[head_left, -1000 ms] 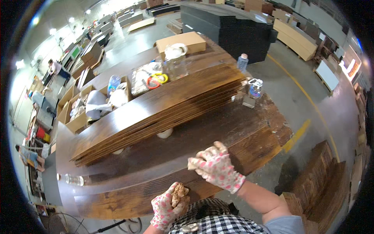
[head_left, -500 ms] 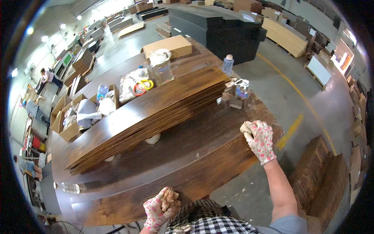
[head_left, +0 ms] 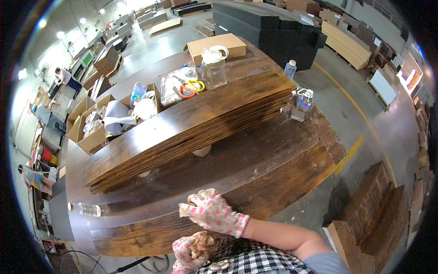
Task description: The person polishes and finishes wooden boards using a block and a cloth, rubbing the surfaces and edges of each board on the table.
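A long dark brown wood-grain board (head_left: 132, 235) lies along the near edge of the table. Over its middle is my right hand (head_left: 219, 213), in a white glove with pink spots, closed on a small beige rag (head_left: 184, 210) that is mostly hidden by the fingers. Close to my body, at the board's near edge, my left hand (head_left: 183, 256) wears a matching glove. Its fingers grip a crumpled brown rag (head_left: 203, 245). Beyond the board rests a stack of similar boards (head_left: 191, 128), raised on pale supports (head_left: 202, 150).
Behind the stack stand open cartons (head_left: 91, 141), scissors (head_left: 187, 91), a clear jug (head_left: 214, 71) and a closed carton (head_left: 232, 45). Small bottles (head_left: 305, 99) sit at the table's right corner, and a glass jar (head_left: 89, 209) lies at left. More brown boards (head_left: 365, 201) are piled on the right.
My right hand has moved left along the board, from its right end to the middle, with the rag. My left hand stays low, still holding its rag. The view has shifted slightly.
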### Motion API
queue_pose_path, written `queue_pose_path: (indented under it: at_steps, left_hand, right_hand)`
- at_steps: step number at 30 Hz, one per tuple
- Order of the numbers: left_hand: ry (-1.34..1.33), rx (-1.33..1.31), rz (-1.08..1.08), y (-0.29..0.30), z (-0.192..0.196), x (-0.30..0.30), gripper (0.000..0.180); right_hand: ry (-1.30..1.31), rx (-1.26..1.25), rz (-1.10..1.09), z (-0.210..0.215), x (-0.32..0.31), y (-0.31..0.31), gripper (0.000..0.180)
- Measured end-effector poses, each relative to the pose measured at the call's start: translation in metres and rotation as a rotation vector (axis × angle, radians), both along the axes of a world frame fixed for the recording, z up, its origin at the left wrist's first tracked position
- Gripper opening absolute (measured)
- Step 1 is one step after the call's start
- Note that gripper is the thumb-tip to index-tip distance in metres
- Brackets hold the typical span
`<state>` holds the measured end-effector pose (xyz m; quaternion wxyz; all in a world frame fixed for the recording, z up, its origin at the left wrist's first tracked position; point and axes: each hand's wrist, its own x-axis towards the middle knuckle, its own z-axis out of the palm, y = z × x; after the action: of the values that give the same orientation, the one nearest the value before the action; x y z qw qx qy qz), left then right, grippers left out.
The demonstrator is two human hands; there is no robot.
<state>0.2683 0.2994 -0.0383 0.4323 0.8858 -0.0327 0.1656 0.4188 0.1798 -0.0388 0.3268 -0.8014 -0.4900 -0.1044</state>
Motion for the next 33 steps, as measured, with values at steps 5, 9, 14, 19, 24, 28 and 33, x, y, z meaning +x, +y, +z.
queue_pose_path:
  at_steps: [5,9,14,19,24,28,33]
  left_hand:
    - [-0.06,0.102,0.084,0.016,-0.014,-0.005,0.039]
    - [-0.129,0.382,0.204,0.038,-0.021,0.001,0.052]
    - [0.197,0.684,0.23,0.034,-0.009,0.033,0.059]
    - [0.205,0.589,-0.011,-0.025,-0.01,0.096,0.045]
    - [0.199,0.411,-0.368,-0.134,-0.026,0.208,0.039]
    - [0.301,0.382,-0.504,-0.243,-0.034,0.295,0.047]
    - [-0.208,0.674,-0.595,-0.29,-0.026,0.299,0.051]
  right_hand:
    - [-0.121,-0.302,-0.226,0.011,0.047,-0.078,0.003]
    - [-0.189,-0.334,-0.687,0.015,0.109,-0.216,0.005]
    - [0.283,0.65,-1.025,-0.009,0.111,-0.288,0.037]
    - [0.302,1.179,-0.982,-0.036,0.097,-0.274,0.051]
    - [0.306,1.328,-0.988,-0.04,0.092,-0.271,0.052]
    - [0.249,1.438,-0.998,-0.036,0.099,-0.264,0.051]
    - [0.221,1.579,-0.963,-0.038,0.102,-0.273,0.061]
